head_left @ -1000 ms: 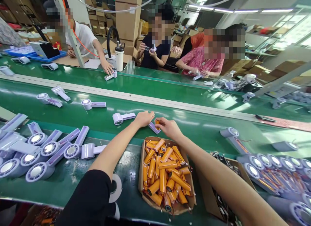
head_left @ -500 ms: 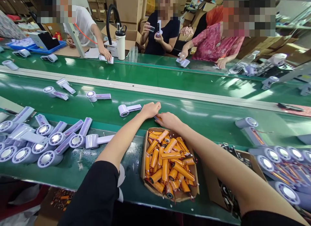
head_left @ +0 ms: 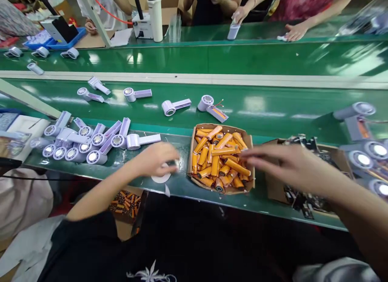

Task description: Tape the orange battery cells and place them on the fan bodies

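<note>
My left hand (head_left: 159,158), a little blurred, is over the near bench edge with its thumb and fingers apart, holding nothing I can see. Close under it lie white round pieces (head_left: 161,178), perhaps a roll of stickers. My right hand (head_left: 287,167) reaches with outstretched fingers to the right side of a cardboard box (head_left: 191,152) of orange wrapped cylindrical batteries (head_left: 215,165). Its fingertips are smeared; whether they touch a battery is unclear. Beyond the box, on the green belt, lies a lilac handheld fan housing (head_left: 209,105) with an orange battery in its handle and wires sticking out.
Lilac fan housings (head_left: 93,156) are piled at the left of the bench. Several more lie along the belt (head_left: 254,100). A box of dark small parts (head_left: 303,152) stands at right, beside more fans (head_left: 360,158). Co-workers' hands (head_left: 295,31) work across the belt.
Both hands have parted from the belt, the left coming back left, the right moving right and nearer. A fan housing with a battery now shows where they were. My view has tilted down.
</note>
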